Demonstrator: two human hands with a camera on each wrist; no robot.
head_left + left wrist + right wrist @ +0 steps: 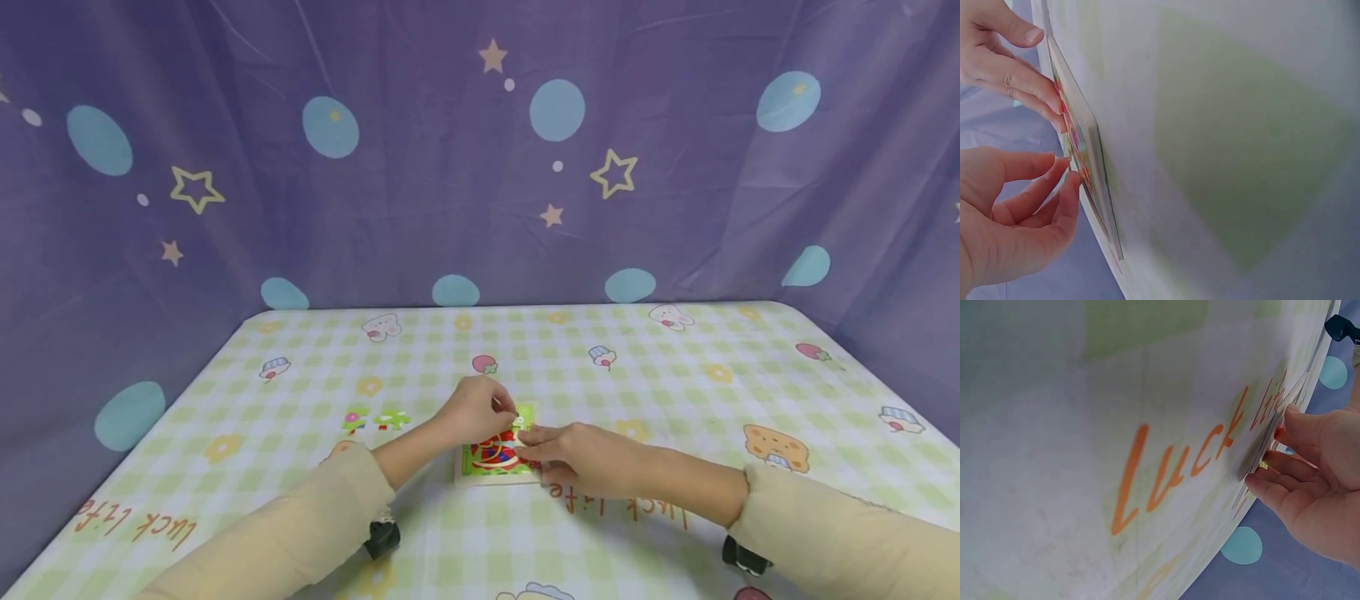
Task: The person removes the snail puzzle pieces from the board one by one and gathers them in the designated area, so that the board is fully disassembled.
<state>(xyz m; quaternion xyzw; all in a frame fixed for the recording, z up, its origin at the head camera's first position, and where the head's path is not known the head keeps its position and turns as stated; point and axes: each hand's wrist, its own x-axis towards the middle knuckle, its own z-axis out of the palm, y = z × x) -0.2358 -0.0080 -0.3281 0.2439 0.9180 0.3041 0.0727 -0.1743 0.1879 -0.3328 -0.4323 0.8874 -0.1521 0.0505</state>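
A small square jigsaw board (498,479) with a light wooden frame and a red, green and blue picture lies flat on the table. My left hand (474,410) reaches over its upper part. Thumb and fingertips of that hand pinch a small green puzzle piece, mostly hidden by the fingers, close above the board. From the right, my right hand (588,458) lays its extended fingers on the board's right side. In the right wrist view, the thumb of the right hand (1316,481) is near the board's edge.
Two loose puzzle pieces lie left of the board: one with a pink flower (355,419), one green and white (392,419). A checked tablecloth (300,467) with printed cartoons covers the table. Behind hangs a purple curtain (450,183).
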